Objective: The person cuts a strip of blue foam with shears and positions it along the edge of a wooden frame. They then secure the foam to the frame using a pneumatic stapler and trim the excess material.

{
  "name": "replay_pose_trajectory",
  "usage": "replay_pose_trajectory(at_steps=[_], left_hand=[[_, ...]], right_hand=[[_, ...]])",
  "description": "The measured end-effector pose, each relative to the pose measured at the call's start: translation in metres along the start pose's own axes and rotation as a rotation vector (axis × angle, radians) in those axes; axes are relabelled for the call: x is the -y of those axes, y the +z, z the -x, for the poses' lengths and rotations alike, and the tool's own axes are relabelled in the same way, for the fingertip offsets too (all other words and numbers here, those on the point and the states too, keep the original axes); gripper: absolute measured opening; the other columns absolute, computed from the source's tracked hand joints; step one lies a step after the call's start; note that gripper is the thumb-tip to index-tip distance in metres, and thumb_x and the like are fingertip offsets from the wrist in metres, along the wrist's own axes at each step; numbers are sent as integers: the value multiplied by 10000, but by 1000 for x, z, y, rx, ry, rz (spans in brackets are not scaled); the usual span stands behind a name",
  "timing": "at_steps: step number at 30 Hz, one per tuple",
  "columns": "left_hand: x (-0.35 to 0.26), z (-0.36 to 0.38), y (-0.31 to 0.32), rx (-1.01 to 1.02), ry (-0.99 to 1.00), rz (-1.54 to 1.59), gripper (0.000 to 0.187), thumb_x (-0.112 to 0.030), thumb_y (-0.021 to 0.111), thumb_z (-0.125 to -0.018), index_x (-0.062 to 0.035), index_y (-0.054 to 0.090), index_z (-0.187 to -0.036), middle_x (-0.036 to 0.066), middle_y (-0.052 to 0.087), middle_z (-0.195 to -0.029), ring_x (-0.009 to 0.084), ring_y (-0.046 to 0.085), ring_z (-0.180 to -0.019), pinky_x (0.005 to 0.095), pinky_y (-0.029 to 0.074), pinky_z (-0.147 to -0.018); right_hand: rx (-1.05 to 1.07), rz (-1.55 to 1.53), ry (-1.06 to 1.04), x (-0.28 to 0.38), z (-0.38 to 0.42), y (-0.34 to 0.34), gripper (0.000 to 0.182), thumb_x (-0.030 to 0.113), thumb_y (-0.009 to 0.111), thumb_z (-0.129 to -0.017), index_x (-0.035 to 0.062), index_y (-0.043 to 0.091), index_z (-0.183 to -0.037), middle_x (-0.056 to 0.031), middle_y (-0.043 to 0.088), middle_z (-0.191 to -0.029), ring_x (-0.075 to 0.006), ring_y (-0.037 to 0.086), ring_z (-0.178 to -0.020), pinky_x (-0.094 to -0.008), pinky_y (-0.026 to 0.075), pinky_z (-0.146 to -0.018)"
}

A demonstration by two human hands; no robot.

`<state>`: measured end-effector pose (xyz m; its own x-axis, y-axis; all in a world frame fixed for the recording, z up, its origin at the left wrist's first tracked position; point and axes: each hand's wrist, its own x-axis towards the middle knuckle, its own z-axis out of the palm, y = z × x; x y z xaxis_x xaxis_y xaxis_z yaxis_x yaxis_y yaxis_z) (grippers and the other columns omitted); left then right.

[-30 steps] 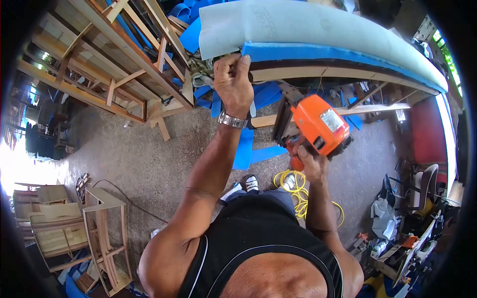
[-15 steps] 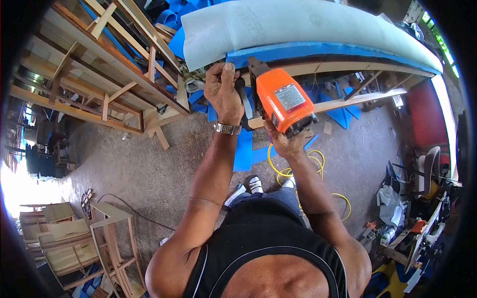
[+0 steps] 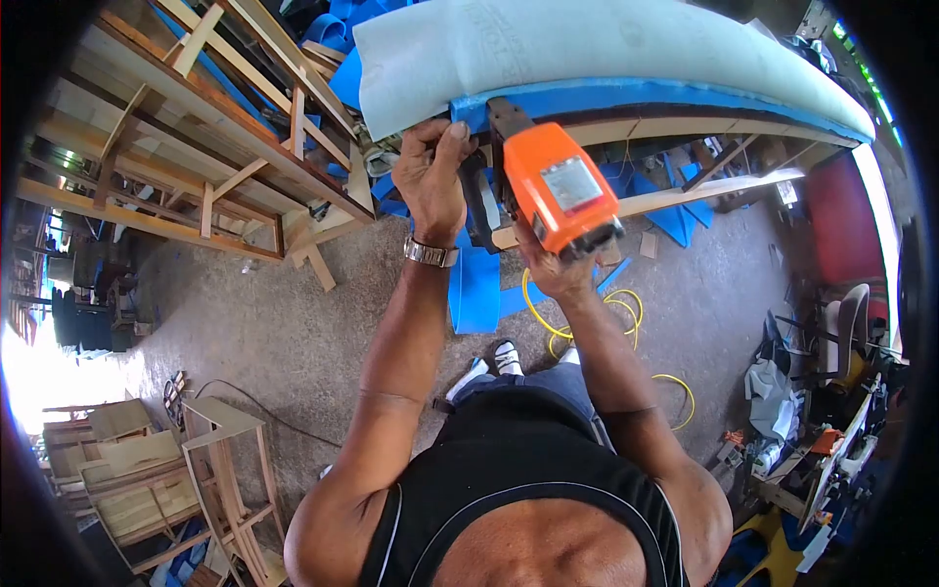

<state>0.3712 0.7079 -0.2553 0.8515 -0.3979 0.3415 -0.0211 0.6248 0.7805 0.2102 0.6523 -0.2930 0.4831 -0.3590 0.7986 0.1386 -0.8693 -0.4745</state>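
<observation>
An orange staple gun (image 3: pixel 559 186) is in my right hand (image 3: pixel 559 264), which is wrapped round its handle under the body. Its dark nose overlaps the lower edge of the blue foam (image 3: pixel 606 98). My left hand (image 3: pixel 430 181), with a metal-band watch at the wrist, is closed at the foam's left end. Thumb and fingers pinch at the lower edge of the pale grey fabric (image 3: pixel 411 78) that covers the foam. Foam and fabric lie along a long curved wooden frame (image 3: pixel 685 122). The fingertips under the fabric edge are partly hidden.
Wooden frames (image 3: pixel 196 147) stand at the left, others (image 3: pixel 225 440) at the lower left. Blue foam offcuts (image 3: pixel 476 293) and a yellow hose (image 3: pixel 641 313) lie on the concrete floor. A chair (image 3: pixel 846 323) and clutter are at the right.
The staple gun's nose has shifted slightly up against the foam edge. My left hand has moved a little to the left and stays closed at the fabric edge.
</observation>
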Motion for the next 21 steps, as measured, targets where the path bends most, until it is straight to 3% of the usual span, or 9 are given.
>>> replay_pose_trajectory(at_steps=[6, 10, 12, 14, 16, 17, 21], left_hand=[[-10, -2, 1, 3, -61, -18, 125, -84, 675, -923, 5, 615, -986, 46, 619, -918, 143, 637, -841, 356, 606, -804], [-2, 1, -2, -40, 59, -239, 184, -86, 685, -917, 21, 632, -1058, 51, 644, -902, 116, 634, -782, 286, 578, -719], [-2, 12, 0, -74, 140, -524, 221, -101, 698, -912, 15, 646, -1093, 48, 671, -921, 103, 643, -767, 241, 543, -691], [-1, 20, 9, -38, 169, -560, 277, -100, 697, -911, 41, 632, -1140, 41, 686, -834, 69, 625, -717, 217, 512, -638], [-4, 21, 16, 56, 160, -669, 292, -96, 675, -931, 65, 611, -1166, 15, 666, -752, 43, 581, -642, 204, 501, -591], [-11, 22, 25, 38, 181, -688, 295, -100, 675, -933, 70, 605, -1163, 29, 680, -754, 28, 582, -651, 205, 494, -569], [-9, 14, 35, 165, 37, -532, 240, -120, 699, -915, 30, 639, -1093, 21, 674, -725, 19, 563, -606, 197, 440, -486]], right_hand=[[-9, -40, 55, 1, 13, 1, 242, 94, 683, -909, 69, 627, -1144, -27, 619, -771, -128, 598, -561, -280, 460, -490], [-126, 212, -133, 7, -8, 1, 271, 90, 698, -893, 84, 632, -1156, -46, 650, -856, -172, 641, -656, -328, 503, -568], [-158, 240, -178, 9, -15, 0, 281, 100, 700, -894, 84, 631, -1166, -52, 658, -891, -180, 649, -690, -347, 507, -594], [-101, 148, -151, 4, 2, -4, 285, 127, 696, -905, 81, 629, -1178, -60, 669, -933, -177, 651, -717, -357, 499, -609], [67, 62, 92, -16, 39, -4, 327, 154, 716, -886, 91, 626, -1194, -71, 677, -1024, -193, 647, -804, -364, 496, -685], [180, 2, 299, -25, 61, -5, 360, 147, 744, -850, 102, 630, -1189, -74, 679, -1062, -243, 658, -909, -402, 506, -778], [115, -389, 424, -13, 58, -24, 374, 83, 749, -840, 81, 614, -1188, -69, 668, -1086, -224, 662, -986, -387, 521, -845]])
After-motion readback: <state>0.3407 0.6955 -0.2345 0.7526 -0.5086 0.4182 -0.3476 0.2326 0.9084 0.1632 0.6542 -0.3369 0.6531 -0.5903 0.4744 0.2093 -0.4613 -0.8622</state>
